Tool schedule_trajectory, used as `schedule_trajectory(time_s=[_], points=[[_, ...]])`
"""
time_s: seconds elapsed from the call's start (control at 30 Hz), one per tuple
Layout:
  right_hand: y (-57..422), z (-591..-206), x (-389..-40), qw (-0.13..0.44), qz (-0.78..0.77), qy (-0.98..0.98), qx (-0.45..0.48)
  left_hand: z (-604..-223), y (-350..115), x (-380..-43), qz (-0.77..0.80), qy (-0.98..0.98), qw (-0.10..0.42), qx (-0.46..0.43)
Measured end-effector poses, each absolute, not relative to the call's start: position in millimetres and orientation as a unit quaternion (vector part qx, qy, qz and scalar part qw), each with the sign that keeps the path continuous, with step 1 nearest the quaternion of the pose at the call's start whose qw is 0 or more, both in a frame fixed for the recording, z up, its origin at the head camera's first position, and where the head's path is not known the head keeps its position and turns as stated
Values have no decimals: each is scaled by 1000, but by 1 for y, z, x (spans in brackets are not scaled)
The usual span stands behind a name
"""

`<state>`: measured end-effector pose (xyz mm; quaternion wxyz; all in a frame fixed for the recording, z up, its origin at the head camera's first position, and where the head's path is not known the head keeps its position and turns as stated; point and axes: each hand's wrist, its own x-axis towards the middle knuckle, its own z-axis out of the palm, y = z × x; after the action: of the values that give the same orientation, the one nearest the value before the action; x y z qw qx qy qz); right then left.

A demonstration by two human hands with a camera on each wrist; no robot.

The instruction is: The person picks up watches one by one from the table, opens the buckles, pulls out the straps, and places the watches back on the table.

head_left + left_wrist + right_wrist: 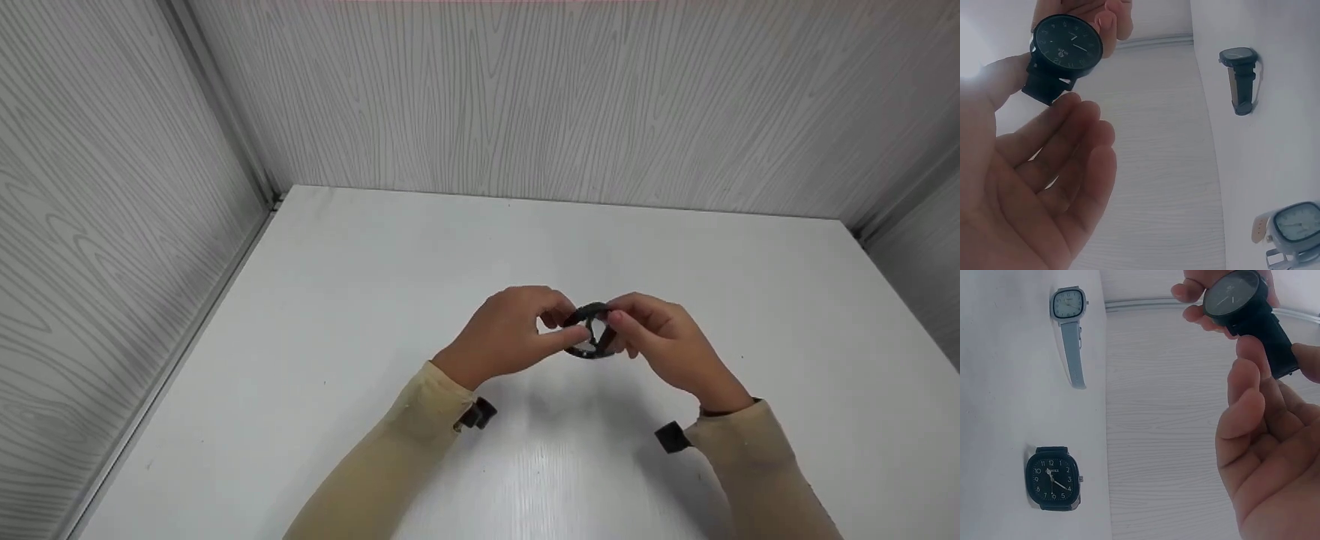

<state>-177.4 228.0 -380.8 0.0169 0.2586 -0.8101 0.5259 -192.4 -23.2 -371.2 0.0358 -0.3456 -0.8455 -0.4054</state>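
Note:
Both hands hold one black wristwatch (591, 354) above the white table, its strap making a loop in the head view. My left hand (514, 334) pinches it from the left between thumb and index finger, with the other fingers loosely bent in the left wrist view. From the other side my right hand (667, 345) pinches the strap (1266, 337) between thumb and fingertips. The round dark dial (1067, 42) faces the left wrist camera, with pale numerals and hands. Part of the strap is hidden behind the fingers.
Other watches show on a white surface in the wrist views: a dark-strapped one (1243, 84), a square-faced one with a buckle (1297, 222), a pale-strapped one (1068, 304) and a black square one (1053, 478). Wood-grain panels (487, 97) enclose the table (360, 262).

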Motion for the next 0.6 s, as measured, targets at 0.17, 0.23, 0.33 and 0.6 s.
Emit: schedule_trajectory(time_s=[0.17,0.23,0.33,0.6], points=[[226,-380,-176,3,520,-812,266,-371,-24,-193,-443,-829,14,-340],[225,-379,-176,13,503,-823,264,-371,-24,-194,-446,-830,14,-336],[222,-379,-176,39,479,-839,257,-370,-25,-193,-439,-835,21,-331],[219,-378,-175,74,458,-843,270,-368,-22,-191,-426,-838,17,-341]])
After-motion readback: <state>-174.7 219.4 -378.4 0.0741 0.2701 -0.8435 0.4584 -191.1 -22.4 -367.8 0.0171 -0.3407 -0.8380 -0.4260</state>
